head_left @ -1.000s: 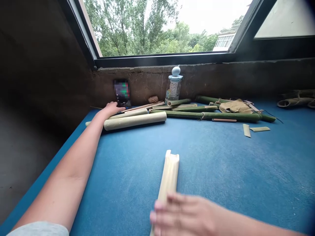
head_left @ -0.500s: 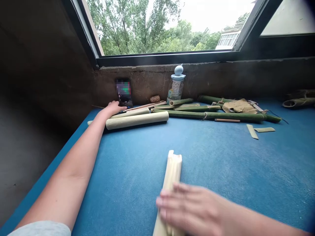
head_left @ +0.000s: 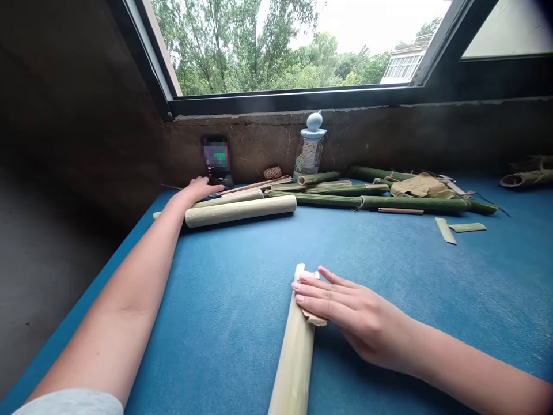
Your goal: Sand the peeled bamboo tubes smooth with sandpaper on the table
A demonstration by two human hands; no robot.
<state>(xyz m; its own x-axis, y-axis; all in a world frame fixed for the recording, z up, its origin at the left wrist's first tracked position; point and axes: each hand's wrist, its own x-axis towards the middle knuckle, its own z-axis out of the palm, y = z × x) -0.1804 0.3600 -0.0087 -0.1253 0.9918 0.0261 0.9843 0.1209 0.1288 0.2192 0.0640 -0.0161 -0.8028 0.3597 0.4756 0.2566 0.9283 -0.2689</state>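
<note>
A pale, peeled bamboo piece lies lengthwise on the blue table, running from the bottom edge towards the middle. Over its far end rests my right hand, fingers stretched out, pressing a folded tan sheet against the surface. My left hand is at the back left, fingers spread, with its thumb close to the bottom of a phone that leans on the wall. Beside that wrist lie more pale bamboo pieces.
Green bamboo stalks, a brown paper piece, a lidded jar and a twine ball line the back. Two flat strips lie at the right. Another bamboo tube is at the far right, beneath the window.
My right hand has moved away from me along the bamboo to its far end, and the tan sheet under it now shows. My left hand has stayed by the phone.
</note>
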